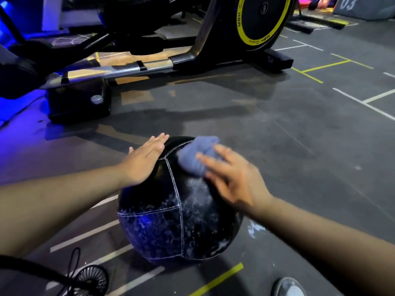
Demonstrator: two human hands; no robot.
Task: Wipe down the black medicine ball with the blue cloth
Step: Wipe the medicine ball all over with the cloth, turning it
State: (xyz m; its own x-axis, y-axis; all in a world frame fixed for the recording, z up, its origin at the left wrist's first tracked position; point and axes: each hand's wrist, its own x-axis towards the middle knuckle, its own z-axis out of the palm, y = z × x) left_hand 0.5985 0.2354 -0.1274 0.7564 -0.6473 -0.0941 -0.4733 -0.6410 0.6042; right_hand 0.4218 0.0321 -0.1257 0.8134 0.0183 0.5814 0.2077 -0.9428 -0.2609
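A black medicine ball [171, 223] with white stitched seams rests on the dark gym floor in front of me. White foamy streaks cover its lower near side. My left hand [143, 161] lies flat on the ball's upper left, fingers together and extended. My right hand [233, 176], blurred, presses a bunched blue cloth [196, 154] against the ball's upper right. The cloth sticks out beyond my fingers toward the far side of the ball.
An exercise machine [192, 54] with a silver rail and a black-and-yellow flywheel [263, 18] stands just behind the ball. White and yellow lines mark the floor [299, 129]. A small black fan [92, 280] with a cord lies at lower left; a shoe tip [288, 288] shows at lower right.
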